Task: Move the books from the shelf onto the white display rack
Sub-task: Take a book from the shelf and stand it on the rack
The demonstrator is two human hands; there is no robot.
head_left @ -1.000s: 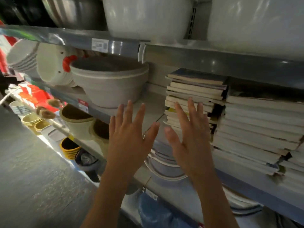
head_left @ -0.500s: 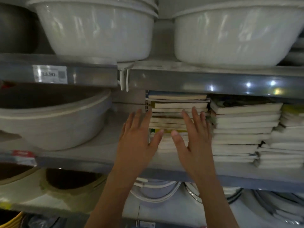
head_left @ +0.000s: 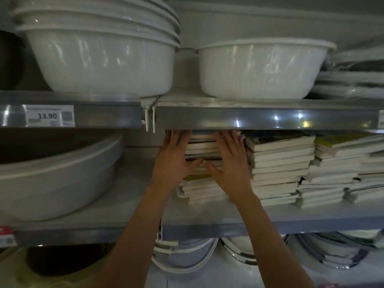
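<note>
Three stacks of books (head_left: 278, 169) are counted at frame centre; the leftmost stack (head_left: 202, 189) is touched by left hand (head_left: 176, 161) and right hand (head_left: 230, 163), fingers spread.

dim overall | glare spots on shelf edge (head_left: 270, 118) | edges curved
</note>
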